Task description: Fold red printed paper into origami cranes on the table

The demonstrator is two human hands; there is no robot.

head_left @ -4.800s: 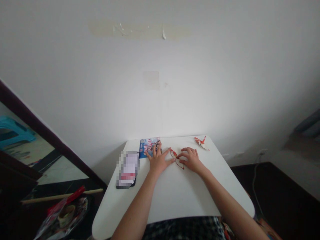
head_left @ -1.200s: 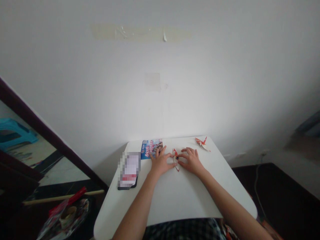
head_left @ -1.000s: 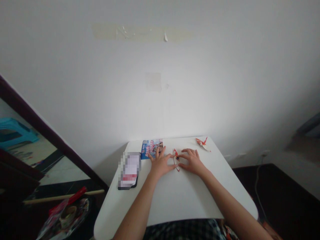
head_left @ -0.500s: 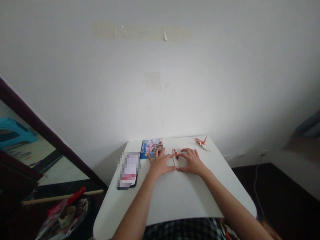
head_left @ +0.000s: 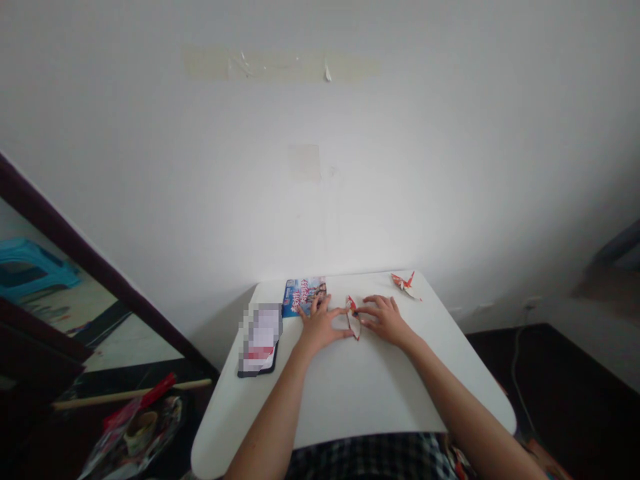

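Note:
A small folded paper piece (head_left: 355, 325), white with red at its far end, lies between my hands on the white table (head_left: 370, 393). My left hand (head_left: 319, 327) holds its left edge, with the thumb near the lower end and the index finger near the top. The other left fingers rest spread over the edge of a blue printed leaflet (head_left: 290, 300). My right hand (head_left: 387, 321) has its thumb and index finger on the paper's right side. A finished-looking origami bird (head_left: 404, 284), red and white, sits at the table's far right corner.
A phone (head_left: 261, 340) with a blurred screen lies at the table's left edge. The white wall (head_left: 320, 220) stands right behind the table. On the floor to the left are a bin with a bag (head_left: 135, 433) and a wooden stick (head_left: 195, 385). A mirror reflects a blue stool.
My right thumb has moved up from the paper's lower end, closer to the right index finger. The paper now shows a wider white face. My left hand stays nearly in place.

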